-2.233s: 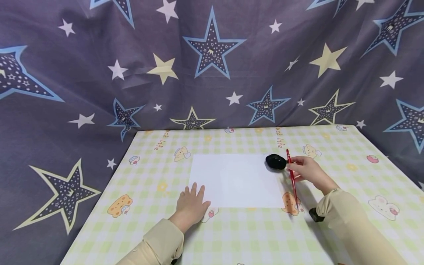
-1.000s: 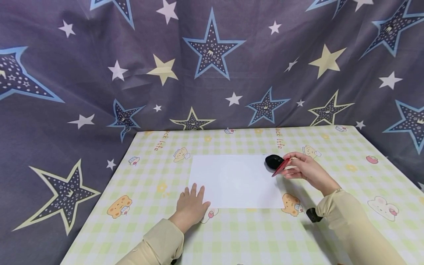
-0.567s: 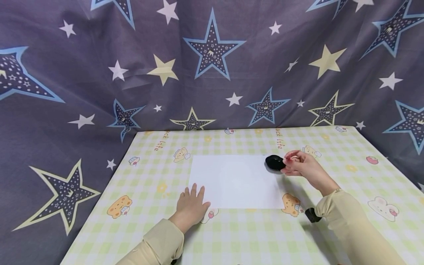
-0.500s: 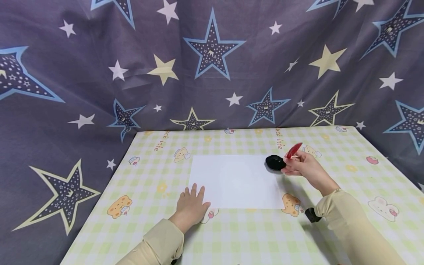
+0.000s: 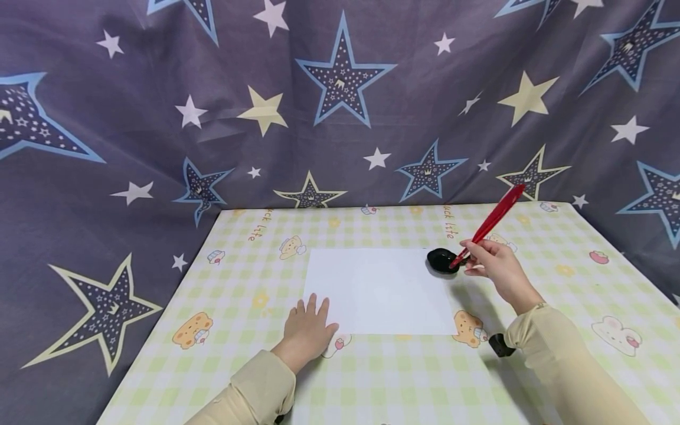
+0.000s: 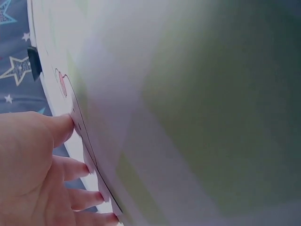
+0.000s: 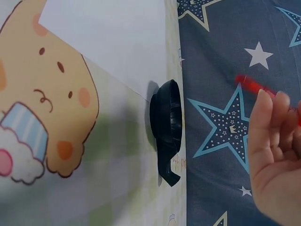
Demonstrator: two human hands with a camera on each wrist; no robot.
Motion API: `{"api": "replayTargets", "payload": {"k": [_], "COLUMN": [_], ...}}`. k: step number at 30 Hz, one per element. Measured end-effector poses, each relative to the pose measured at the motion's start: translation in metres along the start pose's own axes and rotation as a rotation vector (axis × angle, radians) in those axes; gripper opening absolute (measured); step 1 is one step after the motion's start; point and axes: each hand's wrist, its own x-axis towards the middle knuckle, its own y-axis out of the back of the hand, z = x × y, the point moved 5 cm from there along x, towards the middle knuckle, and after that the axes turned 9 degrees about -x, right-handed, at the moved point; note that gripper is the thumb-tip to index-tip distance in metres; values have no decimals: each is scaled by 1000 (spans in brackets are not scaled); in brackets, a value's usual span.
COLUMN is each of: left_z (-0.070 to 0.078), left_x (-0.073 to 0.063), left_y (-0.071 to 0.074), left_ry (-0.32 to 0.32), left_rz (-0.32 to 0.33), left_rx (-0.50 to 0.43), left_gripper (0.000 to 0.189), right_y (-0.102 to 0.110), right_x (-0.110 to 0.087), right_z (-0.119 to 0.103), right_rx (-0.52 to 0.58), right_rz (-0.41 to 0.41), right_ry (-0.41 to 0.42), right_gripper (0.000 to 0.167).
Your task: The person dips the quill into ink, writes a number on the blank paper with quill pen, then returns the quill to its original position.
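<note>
My right hand (image 5: 499, 268) pinches a slender red pen-like stick (image 5: 494, 221), slanting up to the right and blurred by motion. The stick's lower end overlaps a black ladle-like bowl (image 5: 443, 260) in the head view. In the right wrist view, the bowl (image 7: 165, 110) has a short hooked handle and sits apart from the stick's red end (image 7: 251, 84). Fingers spread, my left hand (image 5: 307, 327) rests on the lower left corner of a blank white sheet of paper (image 5: 377, 289); its fingertips meet the surface in the left wrist view.
A green-and-white checked tablecloth (image 5: 372, 378) with cartoon prints covers the table. Behind it hangs a dark curtain (image 5: 228, 153) with stars. The bowl stands at the sheet's upper right corner. A small black device (image 5: 501, 345) sits under my right wrist.
The red stick has turned in my right hand from upright, through several angles, to slanting up and right. The left hand, sheet and black bowl have stayed in place.
</note>
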Motion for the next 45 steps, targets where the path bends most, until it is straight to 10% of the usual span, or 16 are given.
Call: {"api": "replayTargets", "payload": {"k": [16, 23, 32, 45], "left_z": [0, 2, 0, -1], "left_x": [4, 10, 14, 16], "left_y": [5, 7, 8, 9], "left_ry": [-39, -67, -86, -111], "left_rz": [21, 16, 11, 33], "left_rx": [8, -31, -54, -19], "left_gripper": [57, 53, 53, 53], "right_y": [7, 39, 7, 11], "right_x": [8, 51, 13, 14], "right_z": [19, 101, 25, 25], "right_rx": [-7, -38, -316, -650], "right_rz": [118, 252, 271, 333], "right_ry": [-30, -29, -70, -66], "right_gripper": [25, 43, 33, 25]}}
